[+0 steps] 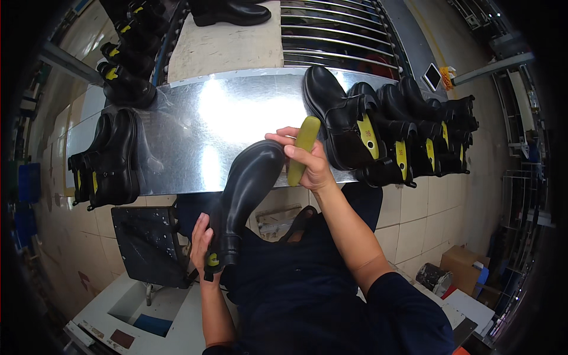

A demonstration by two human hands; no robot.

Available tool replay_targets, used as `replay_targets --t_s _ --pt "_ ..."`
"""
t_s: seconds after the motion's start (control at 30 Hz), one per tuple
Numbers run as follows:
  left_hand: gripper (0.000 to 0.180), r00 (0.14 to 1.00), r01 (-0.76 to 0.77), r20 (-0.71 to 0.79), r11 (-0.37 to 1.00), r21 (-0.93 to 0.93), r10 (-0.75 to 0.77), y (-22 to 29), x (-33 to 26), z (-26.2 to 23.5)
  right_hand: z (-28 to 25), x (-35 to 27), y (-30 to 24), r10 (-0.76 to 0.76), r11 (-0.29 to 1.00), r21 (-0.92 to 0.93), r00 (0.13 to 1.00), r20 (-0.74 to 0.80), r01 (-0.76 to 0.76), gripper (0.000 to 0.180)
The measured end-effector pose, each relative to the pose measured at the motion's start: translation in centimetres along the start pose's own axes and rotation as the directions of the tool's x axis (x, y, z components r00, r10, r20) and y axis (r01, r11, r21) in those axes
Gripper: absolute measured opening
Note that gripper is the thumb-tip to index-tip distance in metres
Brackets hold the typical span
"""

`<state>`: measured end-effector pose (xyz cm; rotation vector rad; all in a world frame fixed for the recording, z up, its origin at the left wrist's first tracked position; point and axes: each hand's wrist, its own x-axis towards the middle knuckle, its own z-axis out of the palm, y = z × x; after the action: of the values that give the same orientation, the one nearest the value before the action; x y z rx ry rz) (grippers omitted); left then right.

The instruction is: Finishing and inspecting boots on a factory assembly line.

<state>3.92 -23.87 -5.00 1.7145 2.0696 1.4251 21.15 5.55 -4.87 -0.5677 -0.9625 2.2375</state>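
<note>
A glossy black ankle boot [245,183] is held at a slant in front of my body, toe up by the metal table's near edge. My left hand [202,245] supports it at the shaft, where a yellow-green patch shows in the opening; part of that hand is hidden behind the boot. In my right hand [310,161] is a yellow-green elongated bar with rounded ends [305,142], pinned between thumb and palm. The fingertips of that hand reach the boot's toe. Closest on the right stands another black boot [343,121] with a yellow-green insert.
Several black boots [423,127] crowd the right end of the shiny metal table [177,130], and a pair [112,157] stands on its left. Behind lie a roller conveyor [337,35] and a pale board [228,50] carrying a boot. A dark square panel [148,245] stands at lower left.
</note>
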Motion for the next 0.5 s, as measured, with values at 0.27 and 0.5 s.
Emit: replay_targets --t_s 0.27,0.5 --pt "0.052 0.999 -0.033 0.038 0.999 0.029 0.031 0.2 0.3 -0.6 0.7 0.0 -0.3 -0.022 0.998 0.058 1.0 0.006 0.022 0.053" --pt "0.064 0.931 0.359 0.007 0.91 -0.207 -0.366 0.1 0.9 -3.7 1.8 0.1 0.6 -0.042 0.97 -0.243 0.998 -0.047 0.029 0.046"
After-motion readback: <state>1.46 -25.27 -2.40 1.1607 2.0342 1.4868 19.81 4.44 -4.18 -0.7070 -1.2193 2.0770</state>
